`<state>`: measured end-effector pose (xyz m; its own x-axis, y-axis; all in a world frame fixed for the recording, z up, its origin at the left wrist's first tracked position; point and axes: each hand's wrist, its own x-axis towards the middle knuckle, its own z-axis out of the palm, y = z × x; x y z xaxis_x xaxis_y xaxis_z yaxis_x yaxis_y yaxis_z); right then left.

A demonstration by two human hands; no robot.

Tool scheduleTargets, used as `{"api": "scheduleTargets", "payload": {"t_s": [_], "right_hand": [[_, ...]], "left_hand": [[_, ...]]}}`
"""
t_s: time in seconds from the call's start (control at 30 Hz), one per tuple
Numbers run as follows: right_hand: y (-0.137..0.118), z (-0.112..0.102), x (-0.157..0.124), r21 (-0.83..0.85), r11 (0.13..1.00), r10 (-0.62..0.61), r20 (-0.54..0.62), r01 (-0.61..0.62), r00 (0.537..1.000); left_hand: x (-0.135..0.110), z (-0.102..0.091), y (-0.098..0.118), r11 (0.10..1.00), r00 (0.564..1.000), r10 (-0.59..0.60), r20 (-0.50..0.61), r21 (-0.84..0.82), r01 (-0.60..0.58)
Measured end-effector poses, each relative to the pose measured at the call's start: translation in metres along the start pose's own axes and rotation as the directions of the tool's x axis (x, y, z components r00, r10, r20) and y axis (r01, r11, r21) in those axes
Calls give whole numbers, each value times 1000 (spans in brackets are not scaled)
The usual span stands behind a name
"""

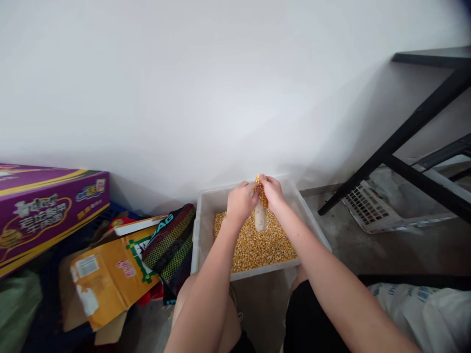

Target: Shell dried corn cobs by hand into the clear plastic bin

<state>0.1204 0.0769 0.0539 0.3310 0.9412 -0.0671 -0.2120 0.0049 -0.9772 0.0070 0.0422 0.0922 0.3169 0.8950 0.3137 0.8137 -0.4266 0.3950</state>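
Observation:
A corn cob is held upright over a translucent plastic bin on the floor. Its upper part still carries yellow kernels; its lower part is bare and pale. My left hand is closed on the cob from the left, and my right hand grips its top from the right. Loose yellow kernels cover the bottom of the bin. My knees sit just in front of the bin.
A white wall stands right behind the bin. At left lie a purple carton, a torn yellow cardboard box and a black mesh bag. At right are a black table frame, a white crate and a white sack.

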Motion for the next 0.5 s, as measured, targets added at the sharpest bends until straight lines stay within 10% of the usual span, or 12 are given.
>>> {"api": "scheduleTargets", "payload": {"t_s": [0.5], "right_hand": [[1,-2,-12,-91,996,34,312,-6,950]], "left_hand": [[-15,-10,-13,974,987,149,61,163,-158]]}}
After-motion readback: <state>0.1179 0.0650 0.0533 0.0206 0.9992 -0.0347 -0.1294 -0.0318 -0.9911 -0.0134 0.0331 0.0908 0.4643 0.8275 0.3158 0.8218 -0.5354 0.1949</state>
